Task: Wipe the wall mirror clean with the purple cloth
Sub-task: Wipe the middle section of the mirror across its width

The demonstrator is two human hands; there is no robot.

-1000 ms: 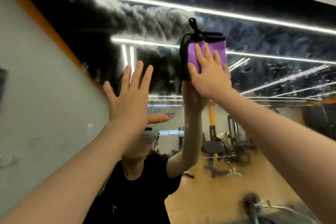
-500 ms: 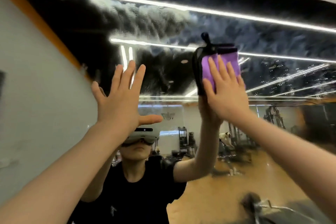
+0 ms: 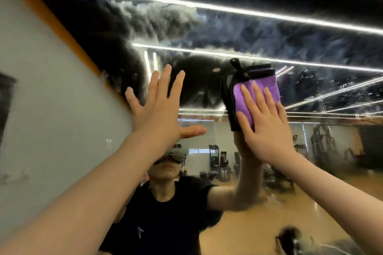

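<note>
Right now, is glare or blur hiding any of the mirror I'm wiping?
Head view: bright ceiling-light strips reflect as glare streaks across the wall mirror; cloudy smears show sharply above the purple cloth under the right hand; the lower right corner is blurred; wide-angle distortion bends the edges.

Lower part of the purple cloth [image 3: 257,93] hidden under the flat right hand [image 3: 267,130]. Both forearms cut off by the lower frame edges, wall mirror [image 3: 259,27] cut off at top and right. Gym equipment [image 3: 323,143] reflected at centre right blurred; dark object [image 3: 290,240] at bottom right too blurred to tell.
</note>
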